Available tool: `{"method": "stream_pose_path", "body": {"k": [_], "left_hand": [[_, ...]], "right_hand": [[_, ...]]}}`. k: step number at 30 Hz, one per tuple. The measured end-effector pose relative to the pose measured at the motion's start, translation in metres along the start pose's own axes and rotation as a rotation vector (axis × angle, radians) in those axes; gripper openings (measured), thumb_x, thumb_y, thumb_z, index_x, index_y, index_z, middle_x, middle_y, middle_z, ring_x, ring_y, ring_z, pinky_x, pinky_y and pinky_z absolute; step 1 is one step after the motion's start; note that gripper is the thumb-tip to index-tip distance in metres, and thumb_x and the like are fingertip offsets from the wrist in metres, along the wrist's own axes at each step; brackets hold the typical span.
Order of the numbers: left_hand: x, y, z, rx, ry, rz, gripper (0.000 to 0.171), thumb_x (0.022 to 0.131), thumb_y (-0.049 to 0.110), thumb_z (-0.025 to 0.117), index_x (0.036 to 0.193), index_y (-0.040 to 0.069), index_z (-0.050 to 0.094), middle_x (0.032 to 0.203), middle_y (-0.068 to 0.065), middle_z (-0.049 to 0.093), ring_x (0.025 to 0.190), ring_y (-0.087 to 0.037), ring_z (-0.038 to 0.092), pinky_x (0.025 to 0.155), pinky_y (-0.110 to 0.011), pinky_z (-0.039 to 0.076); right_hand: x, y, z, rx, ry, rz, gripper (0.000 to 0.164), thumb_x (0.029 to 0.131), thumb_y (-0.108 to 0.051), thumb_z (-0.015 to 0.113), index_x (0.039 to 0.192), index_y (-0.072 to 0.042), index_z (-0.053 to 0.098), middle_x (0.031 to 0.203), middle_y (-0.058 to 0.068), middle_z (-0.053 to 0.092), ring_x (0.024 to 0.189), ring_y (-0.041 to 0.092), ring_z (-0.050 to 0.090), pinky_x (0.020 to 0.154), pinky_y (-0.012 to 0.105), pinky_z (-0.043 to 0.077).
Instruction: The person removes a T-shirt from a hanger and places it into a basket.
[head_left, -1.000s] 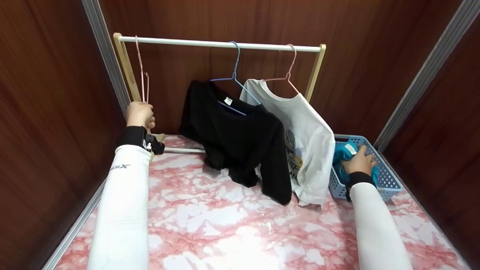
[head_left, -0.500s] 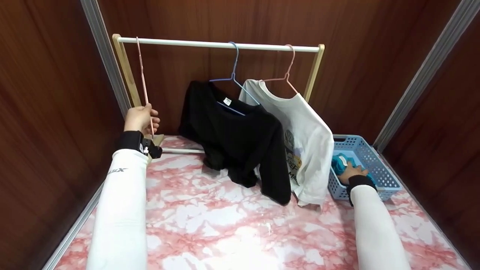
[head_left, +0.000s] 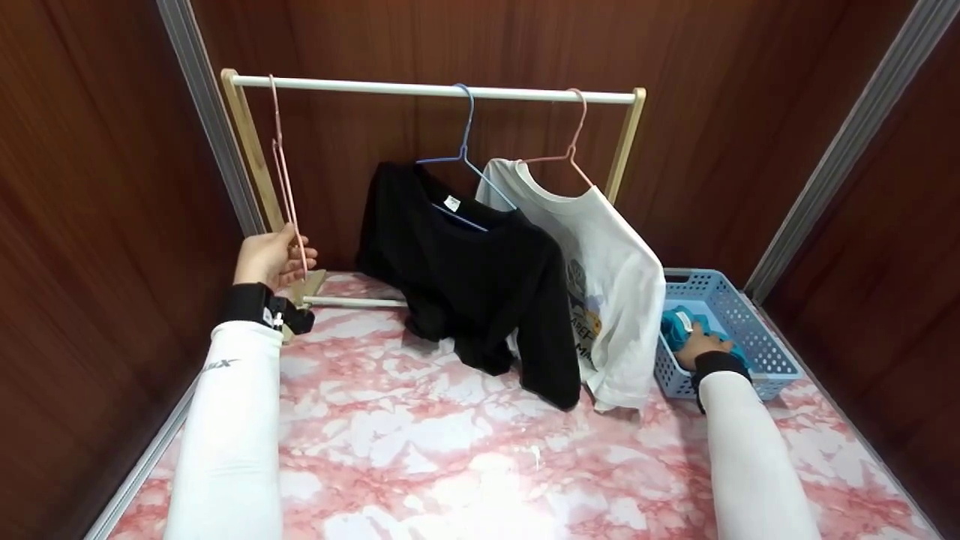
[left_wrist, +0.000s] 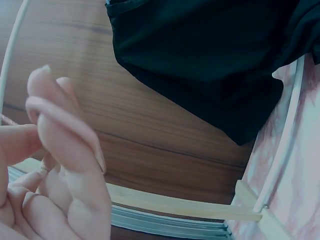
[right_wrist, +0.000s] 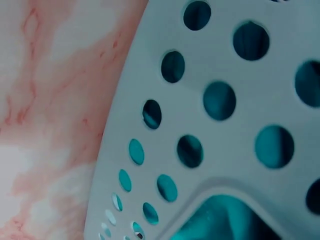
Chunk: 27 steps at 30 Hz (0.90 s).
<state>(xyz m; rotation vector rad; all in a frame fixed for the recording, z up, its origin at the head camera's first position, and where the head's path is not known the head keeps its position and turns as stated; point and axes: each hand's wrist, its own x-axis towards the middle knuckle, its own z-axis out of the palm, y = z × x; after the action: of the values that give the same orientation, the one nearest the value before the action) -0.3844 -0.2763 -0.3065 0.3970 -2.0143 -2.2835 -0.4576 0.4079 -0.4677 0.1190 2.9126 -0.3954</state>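
- Pinching a thin pink hanger (head_left: 287,182), hooked over the white rail (head_left: 360,86) near its left end, with the left hand (head_left: 268,257).
- Touching teal cloth (head_left: 677,326) inside a light-blue perforated plastic basket (head_left: 757,337) with the right hand (head_left: 701,348); too unclear to tell gripping from resting.
- Showing, mid-rail, a black top (head_left: 472,270) overlapping a white printed shirt (head_left: 626,292).

three hangers (head_left: 279,141), one basket (head_left: 757,341)

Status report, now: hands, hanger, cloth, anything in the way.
Left hand holding pink hanger, hooked on rail. Right hand on teal cloth in basket, grip unclear. Black shirt and white shirt hanging between the hands.
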Motion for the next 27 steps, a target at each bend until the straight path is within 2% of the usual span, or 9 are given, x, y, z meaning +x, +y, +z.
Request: {"method": "stream_pose_path", "body": {"k": [5,9,14,18,22,25,27], "left_hand": [[0.0,-0.006,-0.009,-0.112,-0.006,-0.029,0.036,0.1,0.035,0.036,0.089,0.006,0.054,0.071,-0.006,0.067,0.062,-0.015,0.067,0.06,-0.025,0.056],[-0.009,-0.005,-0.008,-0.151,-0.017,-0.038,0.032,0.101,0.031,0.035,0.095,0.003,0.05,0.072,-0.009,0.067,0.062,-0.017,0.066,0.064,-0.027,0.057],[-0.022,-0.006,-0.008,-0.166,-0.053,-0.06,0.028,0.102,0.028,0.034,0.101,0.002,0.045,0.077,-0.01,0.067,0.067,-0.018,0.067,0.069,-0.027,0.056],[-0.02,-0.016,-0.013,-0.172,-0.065,-0.088,0.03,0.102,0.028,0.033,0.103,0.002,0.046,0.082,-0.011,0.068,0.07,-0.018,0.068,0.073,-0.028,0.056],[-0.01,-0.029,-0.017,-0.178,-0.072,-0.12,0.032,0.102,0.03,0.031,0.1,0.003,0.048,0.082,-0.01,0.068,0.069,-0.018,0.067,0.07,-0.028,0.056],[-0.006,-0.037,-0.014,-0.166,-0.065,-0.147,0.031,0.103,0.03,0.03,0.099,0.005,0.048,0.08,-0.008,0.069,0.068,-0.017,0.067,0.067,-0.027,0.056],[-0.006,-0.041,-0.009,-0.157,-0.06,-0.159,0.03,0.103,0.029,0.03,0.099,0.005,0.047,0.078,-0.008,0.068,0.068,-0.017,0.067,0.067,-0.028,0.056]], "right_hand": [[0.003,0.003,0.001,0.019,0.023,-0.008,0.104,0.084,-0.056,0.05,0.143,0.011,-0.004,0.135,0.048,0.017,0.121,0.066,0.014,0.097,0.073,0.015],[0.001,0.003,-0.003,0.038,0.027,-0.01,0.107,0.083,-0.058,0.051,0.142,0.011,-0.005,0.134,0.048,0.019,0.12,0.068,0.014,0.097,0.073,0.017],[-0.013,-0.015,-0.021,0.063,0.049,-0.037,0.104,0.084,-0.045,0.06,0.142,0.013,-0.004,0.137,0.045,0.02,0.125,0.062,0.019,0.102,0.072,0.011],[-0.028,-0.035,-0.041,0.138,0.118,-0.04,0.105,0.079,-0.032,0.07,0.143,0.01,-0.001,0.139,0.043,0.019,0.127,0.061,0.015,0.102,0.073,0.004],[-0.038,-0.052,-0.062,0.275,0.299,-0.018,0.089,0.083,-0.024,0.067,0.146,0.004,0.011,0.141,0.039,0.022,0.127,0.061,0.016,0.102,0.07,0.016],[-0.045,-0.069,-0.079,0.433,0.516,-0.026,0.064,0.089,-0.021,0.058,0.142,0.0,0.028,0.138,0.033,0.031,0.126,0.052,0.027,0.1,0.062,0.028],[-0.05,-0.083,-0.089,0.548,0.678,-0.078,0.05,0.09,-0.018,0.055,0.134,-0.002,0.04,0.134,0.028,0.04,0.123,0.045,0.036,0.1,0.055,0.032]]}}
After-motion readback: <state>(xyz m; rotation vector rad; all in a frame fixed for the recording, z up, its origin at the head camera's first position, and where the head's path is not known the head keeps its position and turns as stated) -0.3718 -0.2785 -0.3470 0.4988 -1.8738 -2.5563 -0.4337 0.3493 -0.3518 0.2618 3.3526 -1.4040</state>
